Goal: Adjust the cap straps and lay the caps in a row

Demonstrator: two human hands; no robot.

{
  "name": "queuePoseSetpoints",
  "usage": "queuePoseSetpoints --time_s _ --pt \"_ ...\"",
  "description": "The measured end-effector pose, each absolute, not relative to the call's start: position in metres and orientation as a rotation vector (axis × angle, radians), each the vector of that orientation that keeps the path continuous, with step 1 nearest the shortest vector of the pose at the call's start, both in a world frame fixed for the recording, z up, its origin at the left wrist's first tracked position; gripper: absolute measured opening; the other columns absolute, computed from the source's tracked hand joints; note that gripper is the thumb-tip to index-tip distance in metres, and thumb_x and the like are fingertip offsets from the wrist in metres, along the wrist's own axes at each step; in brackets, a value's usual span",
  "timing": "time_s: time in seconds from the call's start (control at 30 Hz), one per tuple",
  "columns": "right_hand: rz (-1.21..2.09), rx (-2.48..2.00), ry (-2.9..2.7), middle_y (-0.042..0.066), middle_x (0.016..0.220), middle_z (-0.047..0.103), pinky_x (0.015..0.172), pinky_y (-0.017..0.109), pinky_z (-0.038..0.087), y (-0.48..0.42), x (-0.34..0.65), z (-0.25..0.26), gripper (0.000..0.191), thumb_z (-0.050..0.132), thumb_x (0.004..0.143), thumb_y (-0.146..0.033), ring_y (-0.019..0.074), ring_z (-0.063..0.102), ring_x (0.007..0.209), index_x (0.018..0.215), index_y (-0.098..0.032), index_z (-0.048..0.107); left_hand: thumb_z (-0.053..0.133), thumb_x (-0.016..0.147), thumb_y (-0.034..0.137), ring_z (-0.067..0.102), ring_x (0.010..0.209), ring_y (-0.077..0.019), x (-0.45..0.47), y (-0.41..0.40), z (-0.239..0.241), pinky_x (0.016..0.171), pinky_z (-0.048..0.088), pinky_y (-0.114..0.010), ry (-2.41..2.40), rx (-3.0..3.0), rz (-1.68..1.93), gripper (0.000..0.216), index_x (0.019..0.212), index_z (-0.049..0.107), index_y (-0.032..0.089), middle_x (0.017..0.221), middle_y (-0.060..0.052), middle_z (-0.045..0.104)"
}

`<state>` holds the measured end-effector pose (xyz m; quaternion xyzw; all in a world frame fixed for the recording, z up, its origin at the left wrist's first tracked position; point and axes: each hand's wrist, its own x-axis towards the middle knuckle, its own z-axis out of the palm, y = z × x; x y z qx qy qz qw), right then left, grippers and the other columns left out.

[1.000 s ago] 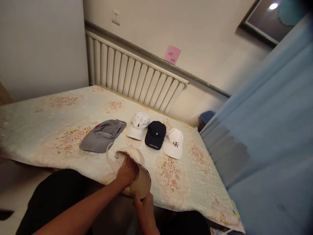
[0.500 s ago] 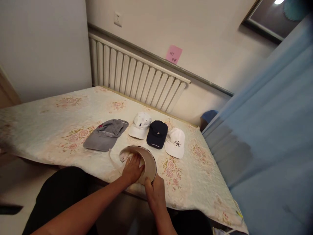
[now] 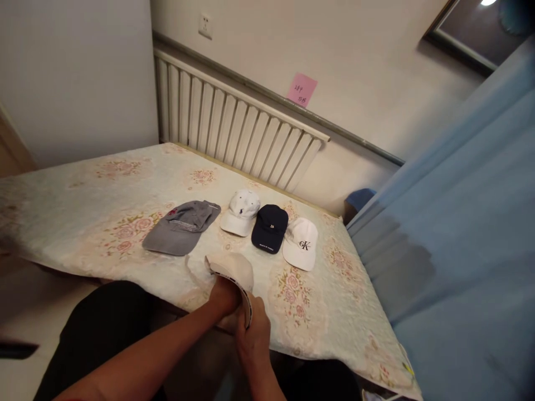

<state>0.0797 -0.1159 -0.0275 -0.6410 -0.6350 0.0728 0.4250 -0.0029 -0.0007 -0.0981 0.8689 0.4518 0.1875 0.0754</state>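
Observation:
A beige baseball cap (image 3: 237,268) is tipped over at the bed's near edge, its crown facing away and its opening toward me. My left hand (image 3: 225,295) reaches up inside the crown, with its fingers hidden there. The brim is gripped by my right hand (image 3: 256,328), thumb on the underside. Beyond the beige cap lie a white cap (image 3: 241,213) with a small dark emblem, a navy cap (image 3: 270,228) and a white cap with "CK" lettering (image 3: 301,245), side by side. To their left rests a larger, flattened grey cap (image 3: 180,228).
The caps lie on a bed with a floral cover (image 3: 137,189). Behind it are a white radiator (image 3: 234,122) and a wall with a pink note (image 3: 301,89). A blue curtain (image 3: 451,223) hangs on the right. My dark-clothed knees are at the near edge.
The beige cap has rolled over, from its brim's underside and inside facing me to its crown's outside showing. My right hand has moved slightly left with the brim; my left hand's fingers are now covered.

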Motion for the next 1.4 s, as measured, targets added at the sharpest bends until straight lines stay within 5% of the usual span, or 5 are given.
queuePoseSetpoints --time_s 0.27,0.7,0.87,1.13,1.4 --pt "0.412 -1.660 -1.280 0.008 0.086 0.068 0.074 0.032 0.048 -0.102 0.107 0.004 0.025 0.047 0.078 -0.020 0.0220 0.062 0.082 0.095 -0.015 0.064 0.049 0.084 0.046 0.035 0.134 -0.0340 -0.009 0.020 -0.104 0.112 0.020 -0.050 1.400 2.569 0.614 0.064 0.135 0.044 0.008 0.140 -0.021 0.046" --pt "0.285 -1.665 -1.266 0.003 0.077 0.061 0.069 0.030 0.047 -0.093 0.084 -0.021 0.008 0.052 0.080 -0.023 0.0186 0.058 0.072 0.083 -0.019 0.059 0.045 0.086 0.031 0.035 0.133 -0.0368 -0.002 0.012 -0.093 0.110 0.019 -0.054 1.451 2.602 0.575 0.052 0.132 0.048 0.007 0.136 -0.021 0.050" --pt "0.275 -1.622 -1.355 0.006 0.094 0.060 0.082 0.034 0.046 -0.111 0.080 -0.047 0.028 0.047 0.084 -0.018 0.0201 0.058 0.090 0.110 -0.020 0.057 0.044 0.082 0.016 0.036 0.131 -0.0408 -0.002 0.009 -0.091 0.110 0.015 -0.059 1.368 2.683 0.504 0.048 0.128 0.054 0.007 0.136 -0.022 0.051" --pt "0.274 -1.634 -1.356 0.012 0.113 0.062 0.089 0.038 0.048 -0.113 0.085 -0.079 0.043 0.049 0.087 -0.025 0.0230 0.058 0.105 0.129 -0.018 0.049 0.047 0.080 0.013 0.046 0.125 -0.0390 0.001 0.009 -0.097 0.105 0.027 -0.057 1.377 2.678 0.410 0.044 0.122 0.060 0.011 0.129 -0.020 0.058" --pt "0.528 -1.749 -1.027 0.018 0.101 0.071 0.076 0.035 0.054 -0.097 0.095 -0.070 0.040 0.055 0.079 -0.035 0.0268 0.068 0.092 0.108 -0.009 0.064 0.046 0.088 0.037 0.039 0.131 -0.0350 0.001 0.011 -0.096 0.110 0.023 -0.052 1.528 2.589 0.546 0.053 0.131 0.050 0.007 0.135 -0.021 0.052"
